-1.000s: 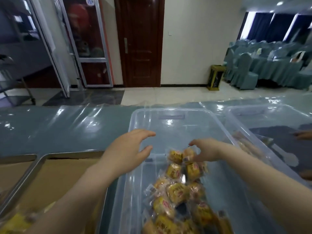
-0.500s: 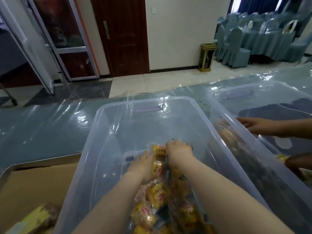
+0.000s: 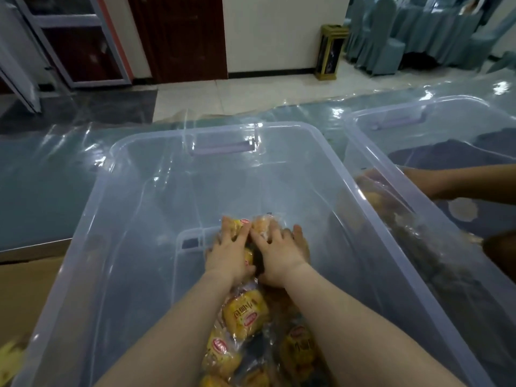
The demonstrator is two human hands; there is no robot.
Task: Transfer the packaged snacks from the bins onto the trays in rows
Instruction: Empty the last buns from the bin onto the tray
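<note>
Gathering is the step in hand: both my hands are down in the clear bin [image 3: 92, 208], which stands at the near edge of the table [image 3: 42, 174]. My left hand [image 3: 227, 254] and right hand [image 3: 276, 254] lie palm-down, side by side and almost touching. Their fingers are spread over the far end of the heap of snacks [image 3: 245, 311], yellow packs in clear wrappers that trail along the bin floor toward me. The fingers press on the top packs, and I see none curled round one, so nothing is lifted.

The tray [image 3: 30, 289], lined with brown card, lies just beside the bin toward the near left corner. A yellow smear at its near edge may be packs already laid, but it is too blurred to tell.

Next, I think, I must close both hands on a handful, raise it over the bin's tall left wall and set the packs down in a row. The wrappers look slick, so a loose grip could shed some.

Another person's hand [image 3: 430, 181] works in the second bin [image 3: 363, 127] to the right, apart from mine.
</note>
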